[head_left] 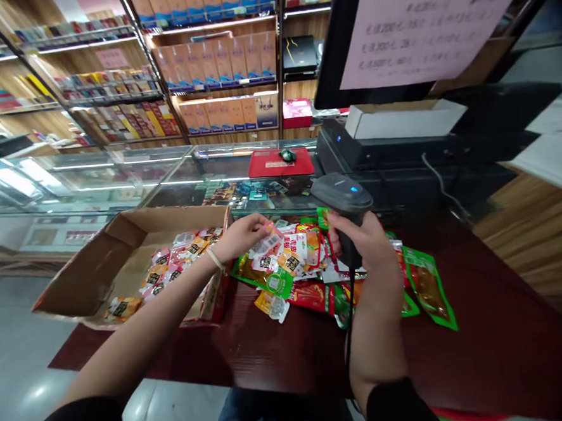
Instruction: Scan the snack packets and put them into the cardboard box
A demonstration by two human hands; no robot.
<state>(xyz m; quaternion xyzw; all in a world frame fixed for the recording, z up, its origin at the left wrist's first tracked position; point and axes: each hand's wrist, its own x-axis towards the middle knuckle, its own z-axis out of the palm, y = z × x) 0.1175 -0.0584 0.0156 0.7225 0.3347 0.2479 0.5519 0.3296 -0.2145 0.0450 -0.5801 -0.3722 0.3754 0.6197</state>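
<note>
My right hand (pixel 365 234) is wrapped round the handle of a black barcode scanner (pixel 341 191), whose blue light is lit and whose cord hangs down. Pinched in the fingers of my left hand (pixel 242 237) is a small pink snack packet (pixel 269 240), its barcode side facing up. Below both hands lies a heap of snack packets (pixel 307 253) in red, green, white and yellow. A green-edged snack packet (pixel 431 287) lies at the heap's right. Left of it, a cardboard box (pixel 116 246) holds several small pink and orange packets (pixel 163 268).
All this rests on a dark red counter (pixel 280 350). Behind stand a glass display case (pixel 174 172), a red mouse pad (pixel 263 164) with a mouse, and a monitor (pixel 333 48) with a pink notice. Black equipment (pixel 377 154) carries a white open box (pixel 402 120). Stocked shelves line the back.
</note>
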